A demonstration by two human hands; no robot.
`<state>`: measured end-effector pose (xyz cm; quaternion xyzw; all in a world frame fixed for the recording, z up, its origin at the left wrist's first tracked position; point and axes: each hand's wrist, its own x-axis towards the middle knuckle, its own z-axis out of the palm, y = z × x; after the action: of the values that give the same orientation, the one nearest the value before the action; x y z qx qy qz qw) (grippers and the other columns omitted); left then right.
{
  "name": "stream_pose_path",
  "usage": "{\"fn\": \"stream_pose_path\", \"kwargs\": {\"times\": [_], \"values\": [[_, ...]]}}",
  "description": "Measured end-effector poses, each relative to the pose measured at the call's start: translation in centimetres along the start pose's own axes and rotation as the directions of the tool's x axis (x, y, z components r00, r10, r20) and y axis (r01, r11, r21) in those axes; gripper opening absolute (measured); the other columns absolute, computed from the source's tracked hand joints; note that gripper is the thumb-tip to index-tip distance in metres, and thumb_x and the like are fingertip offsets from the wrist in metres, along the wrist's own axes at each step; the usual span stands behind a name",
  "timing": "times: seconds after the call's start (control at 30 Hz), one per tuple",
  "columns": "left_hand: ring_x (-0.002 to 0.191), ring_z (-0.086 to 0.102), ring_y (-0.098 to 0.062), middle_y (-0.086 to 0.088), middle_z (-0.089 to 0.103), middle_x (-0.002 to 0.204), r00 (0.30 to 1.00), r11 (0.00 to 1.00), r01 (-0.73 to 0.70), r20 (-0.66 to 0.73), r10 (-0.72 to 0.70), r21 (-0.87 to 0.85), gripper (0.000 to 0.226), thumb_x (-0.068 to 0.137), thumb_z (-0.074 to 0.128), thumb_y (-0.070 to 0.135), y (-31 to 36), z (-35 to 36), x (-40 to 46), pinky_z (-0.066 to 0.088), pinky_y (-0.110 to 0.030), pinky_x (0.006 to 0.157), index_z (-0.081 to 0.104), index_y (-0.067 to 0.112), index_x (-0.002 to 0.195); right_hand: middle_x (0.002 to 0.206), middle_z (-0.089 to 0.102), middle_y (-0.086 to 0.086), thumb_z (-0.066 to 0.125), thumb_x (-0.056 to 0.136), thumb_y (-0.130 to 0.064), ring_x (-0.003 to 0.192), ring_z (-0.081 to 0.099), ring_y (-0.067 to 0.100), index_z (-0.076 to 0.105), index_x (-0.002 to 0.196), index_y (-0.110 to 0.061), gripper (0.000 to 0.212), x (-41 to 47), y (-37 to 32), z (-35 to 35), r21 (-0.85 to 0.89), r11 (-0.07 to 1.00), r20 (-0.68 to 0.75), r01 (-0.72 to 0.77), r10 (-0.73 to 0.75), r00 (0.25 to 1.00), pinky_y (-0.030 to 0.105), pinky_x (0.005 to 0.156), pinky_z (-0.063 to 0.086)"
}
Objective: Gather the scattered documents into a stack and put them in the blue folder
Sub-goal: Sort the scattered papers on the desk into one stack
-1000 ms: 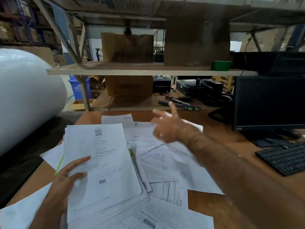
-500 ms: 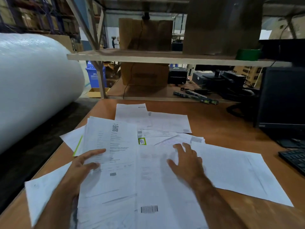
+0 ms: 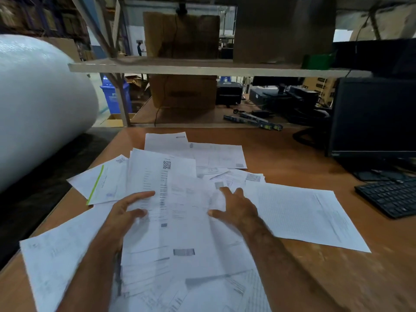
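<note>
Now gathering, seen from the head camera. Since a second ago, right hand (image 3: 236,207) drawn back from a reach toward the far edge and laid flat on the spread of white printed paper documents (image 3: 180,221); a long sheet with a barcode, not there before, now lies across the middle of the pile beside the QR-coded page (image 3: 162,176). Means, most likely, one more loose sheet pulled in and the stack growing under both hands, yet far from squared.

Left hand (image 3: 126,215) set on the left side of the QR-coded page, fingers long and relaxed, index tip forward, thumb tucked toward the sheet's middle; pressing rather than pinching, as far as the blur allows. Right hand spread, fingers apart and straight, thumb pointing left, palm down on the top sheets. Both forearms coming in low from the near edge of the brown wooden table (image 3: 281,158).

Still scattered: a green-edged sheet (image 3: 101,183) to the left, a densely printed white page (image 3: 297,212) to the right, two pale sheets (image 3: 198,149) at the far side, a large one at near left. Blue folder nowhere in view. Black computer keyboard (image 3: 391,197) and dark monitor (image 3: 373,115) at right, big white wrapped roll (image 3: 40,104) at left.
</note>
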<state>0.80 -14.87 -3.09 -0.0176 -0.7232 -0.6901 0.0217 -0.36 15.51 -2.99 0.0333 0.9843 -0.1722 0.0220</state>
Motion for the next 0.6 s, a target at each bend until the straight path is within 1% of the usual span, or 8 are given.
{"fn": "stream_pose_path", "kwargs": {"times": [0.1, 0.2, 0.27, 0.33, 0.4, 0.47, 0.53, 0.6], "values": [[0.124, 0.059, -0.013, 0.006, 0.067, 0.134, 1.0, 1.0, -0.005, 0.009, 0.005, 0.006, 0.054, 0.081, 0.062, -0.019, 0.3, 0.2, -0.1, 0.048, -0.022, 0.093, 0.077, 0.018, 0.118, 0.135, 0.059, 0.003, 0.078, 0.079, -0.053, 0.118, 0.061, 0.029, 0.041, 0.14, -0.039, 0.072, 0.1, 0.2, 0.3, 0.234, 0.97, -0.06, 0.059, -0.046, 0.997, 0.039, 0.098, 0.052], [0.127, 0.058, -0.015, 0.006, 0.065, 0.137, 1.0, 1.0, -0.001, 0.005, 0.001, 0.001, 0.054, 0.082, 0.062, -0.018, 0.2, -0.2, -0.2, 0.047, -0.026, 0.098, 0.077, 0.019, 0.117, 0.125, 0.067, -0.014, 0.076, 0.086, -0.019, 0.107, 0.063, 0.006, 0.062, 0.121, -0.037, 0.042, -0.1, 1.2, -0.2, 0.531, 0.831, -0.115, 0.165, -0.122, 0.986, 0.02, 0.091, 0.046], [0.128, 0.056, -0.017, 0.005, 0.064, 0.138, 1.0, 1.0, 0.004, -0.01, -0.004, 0.002, 0.053, 0.082, 0.063, -0.018, 0.2, -0.5, -0.3, 0.047, -0.027, 0.098, 0.077, 0.019, 0.117, 0.116, 0.07, -0.024, 0.074, 0.09, -0.013, 0.107, 0.063, -0.005, 0.074, 0.108, -0.034, 0.028, -0.4, 2.1, -0.8, 0.652, 0.725, -0.16, 0.223, -0.155, 0.975, 0.022, 0.098, 0.046], [0.127, 0.057, -0.018, 0.006, 0.065, 0.136, 1.0, 1.0, 0.007, -0.019, -0.007, -0.011, 0.053, 0.082, 0.062, -0.018, 0.2, -0.5, -0.4, 0.048, -0.028, 0.096, 0.077, 0.019, 0.117, 0.115, 0.072, -0.025, 0.07, 0.095, -0.013, 0.111, 0.065, -0.004, 0.079, 0.107, -0.032, 0.024, -0.7, 2.8, -1.5, 0.723, 0.641, -0.194, 0.259, -0.172, 0.966, 0.029, 0.103, 0.049], [0.126, 0.058, -0.019, 0.007, 0.066, 0.134, 1.0, 1.0, 0.017, -0.025, -0.018, -0.018, 0.052, 0.083, 0.063, -0.018, 0.4, -0.4, -0.4, 0.049, -0.031, 0.098, 0.077, 0.019, 0.116, 0.126, 0.07, -0.02, 0.072, 0.094, -0.015, 0.113, 0.067, 0.003, 0.075, 0.118, -0.035, 0.031, -1.1, 3.3, -2.6, 0.812, 0.535, -0.172, 0.231, -0.16, 0.972, 0.035, 0.1, 0.056], [0.126, 0.058, -0.021, 0.007, 0.066, 0.134, 0.999, 1.0, 0.021, -0.026, -0.022, -0.022, 0.051, 0.083, 0.064, -0.017, 0.4, -0.2, -0.4, 0.05, -0.036, 0.103, 0.078, 0.02, 0.116, 0.138, 0.063, -0.018, 0.078, 0.09, -0.017, 0.118, 0.066, 0.008, 0.064, 0.135, -0.039, 0.052, -1.2, 3.6, -3.2, 0.868, 0.46, -0.118, 0.187, -0.176, 0.977, 0.039, 0.099, 0.057], [0.127, 0.058, -0.022, 0.005, 0.065, 0.136, 1.0, 0.999, 0.018, -0.025, -0.019, -0.026, 0.052, 0.083, 0.064, -0.017, 0.6, -0.2, -0.3, 0.049, -0.042, 0.108, 0.077, 0.02, 0.118, 0.146, 0.055, -0.02, 0.083, 0.085, -0.019, 0.127, 0.059, 0.009, 0.05, 0.146, -0.044, 0.074, -1.2, 3.7, -3.5, 0.86, 0.474, -0.094, 0.187, -0.212, 0.973, 0.038, 0.103, 0.055], [0.128, 0.058, -0.022, 0.007, 0.065, 0.137, 0.999, 0.999, 0.022, -0.023, -0.022, -0.037, 0.054, 0.084, 0.065, -0.016, 0.8, -0.2, -0.4, 0.048, -0.046, 0.11, 0.076, 0.022, 0.12, 0.149, 0.05, -0.021, 0.084, 0.083, -0.021, 0.131, 0.054, 0.008, 0.039, 0.149, -0.051, 0.085, -1.3, 3.6, -3.4, 0.842, 0.508, -0.067, 0.181, -0.233, 0.97, 0.036, 0.103, 0.055]]}}
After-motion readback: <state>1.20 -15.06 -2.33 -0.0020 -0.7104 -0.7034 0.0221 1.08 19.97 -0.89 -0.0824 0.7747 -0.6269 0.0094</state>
